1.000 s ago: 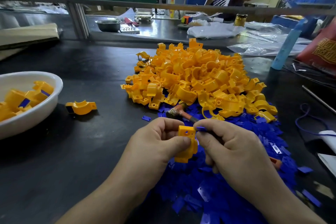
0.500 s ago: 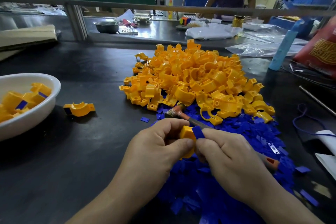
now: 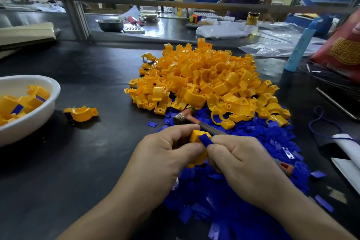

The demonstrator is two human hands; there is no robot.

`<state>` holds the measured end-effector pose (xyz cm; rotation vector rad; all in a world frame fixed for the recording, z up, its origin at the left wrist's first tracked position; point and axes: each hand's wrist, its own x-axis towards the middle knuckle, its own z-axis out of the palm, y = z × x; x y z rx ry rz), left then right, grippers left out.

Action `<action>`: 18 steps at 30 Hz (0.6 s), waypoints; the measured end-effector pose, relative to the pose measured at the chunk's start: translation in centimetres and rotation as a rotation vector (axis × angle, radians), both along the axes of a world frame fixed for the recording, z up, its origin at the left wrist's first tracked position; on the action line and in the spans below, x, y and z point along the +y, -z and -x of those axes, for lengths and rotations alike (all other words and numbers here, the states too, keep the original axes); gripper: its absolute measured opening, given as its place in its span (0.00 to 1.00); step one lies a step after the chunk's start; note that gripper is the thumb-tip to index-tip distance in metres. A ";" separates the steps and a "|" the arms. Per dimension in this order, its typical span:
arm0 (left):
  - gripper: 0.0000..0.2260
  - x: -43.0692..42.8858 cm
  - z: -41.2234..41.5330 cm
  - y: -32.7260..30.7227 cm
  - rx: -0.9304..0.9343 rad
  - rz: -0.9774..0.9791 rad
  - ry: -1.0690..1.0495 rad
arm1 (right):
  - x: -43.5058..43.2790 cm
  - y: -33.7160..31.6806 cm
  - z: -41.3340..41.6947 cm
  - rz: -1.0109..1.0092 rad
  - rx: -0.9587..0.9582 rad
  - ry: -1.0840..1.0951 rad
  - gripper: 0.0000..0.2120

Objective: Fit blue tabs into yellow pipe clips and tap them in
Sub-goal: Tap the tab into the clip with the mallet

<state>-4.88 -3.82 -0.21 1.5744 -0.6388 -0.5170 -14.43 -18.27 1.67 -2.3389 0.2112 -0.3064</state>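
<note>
While left hand grips yellow clip, right hand pinches blue tab against it.

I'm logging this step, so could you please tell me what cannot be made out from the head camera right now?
- Whether the blue tab is fully seated: right hand fingers cover its lower end.
- Most of the held yellow clip: hidden by the left hand.
- Hammer handle middle: behind both hands.
- White bowl: cut by the left edge.

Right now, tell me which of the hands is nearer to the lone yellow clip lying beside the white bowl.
Left. The left hand sits to the right of the lone yellow clip and nearer the camera, across bare table. The right hand is farther right again, over the blue tabs.
</note>
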 end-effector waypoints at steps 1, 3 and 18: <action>0.18 0.0 -0.1 0.0 0.039 0.018 0.021 | -0.1 0.0 0.1 0.065 -0.008 -0.011 0.15; 0.22 0.0 -0.1 0.0 0.055 0.014 0.038 | -0.2 0.0 0.2 0.193 -0.010 -0.032 0.17; 0.13 0.0 -0.7 0.8 0.156 0.097 0.016 | 0.1 0.9 -0.2 -0.267 -0.115 0.022 0.15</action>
